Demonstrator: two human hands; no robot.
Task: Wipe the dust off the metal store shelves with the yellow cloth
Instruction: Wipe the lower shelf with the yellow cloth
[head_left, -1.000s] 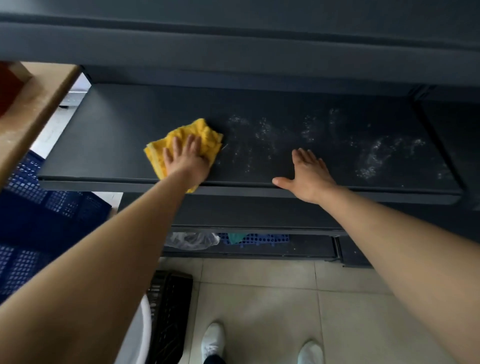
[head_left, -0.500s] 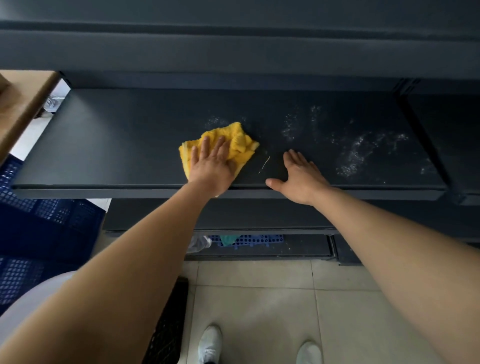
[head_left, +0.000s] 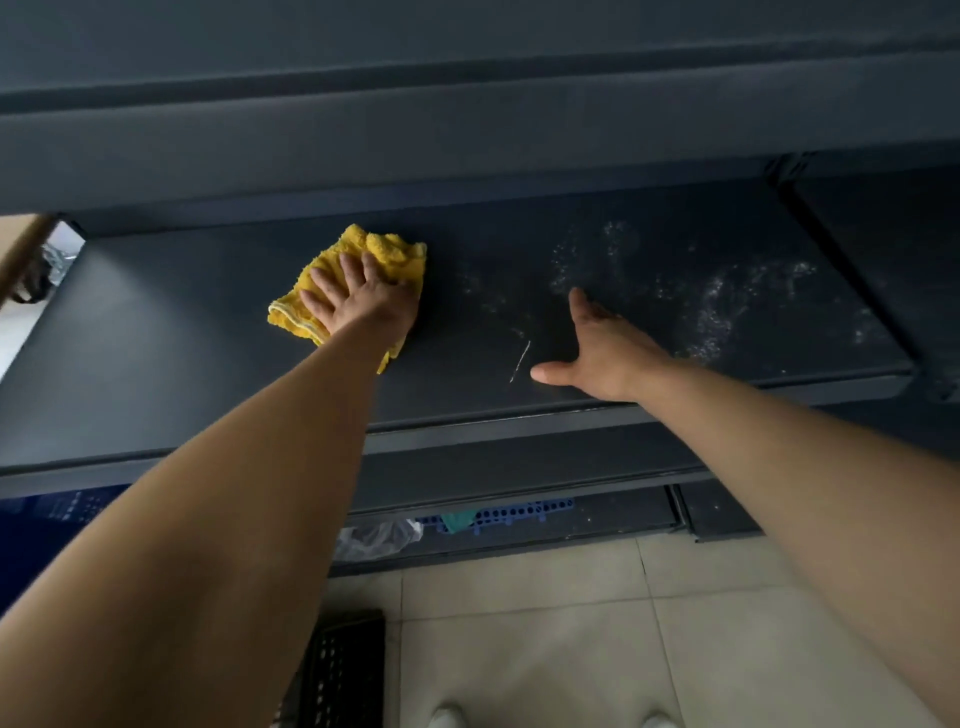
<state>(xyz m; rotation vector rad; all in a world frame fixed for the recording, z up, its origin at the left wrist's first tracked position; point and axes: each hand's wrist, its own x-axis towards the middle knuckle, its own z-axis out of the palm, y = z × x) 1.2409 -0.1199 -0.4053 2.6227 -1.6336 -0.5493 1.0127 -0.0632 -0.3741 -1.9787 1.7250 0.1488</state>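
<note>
A dark metal shelf (head_left: 156, 332) runs across the view at arm's length. My left hand (head_left: 358, 301) presses flat on a crumpled yellow cloth (head_left: 387, 252) near the middle of the shelf, towards its back. My right hand (head_left: 605, 348) rests flat on the shelf near its front edge, fingers apart, holding nothing. White dust (head_left: 722, 301) speckles the shelf to the right of my right hand, with fainter specks between the hands. A thin pale streak (head_left: 519, 361) lies just left of my right thumb.
Another dark shelf (head_left: 467, 130) hangs close above. A lower shelf (head_left: 597, 525) holds a blue perforated tray (head_left: 514, 512) and a clear plastic bag (head_left: 379, 538). A black crate (head_left: 345, 670) stands on the tiled floor (head_left: 571, 623). Blue crates (head_left: 47, 525) sit at the left.
My left hand has slid the cloth away from the front edge towards the back of the shelf. My right hand stays flat near the front edge. The camera has tilted.
</note>
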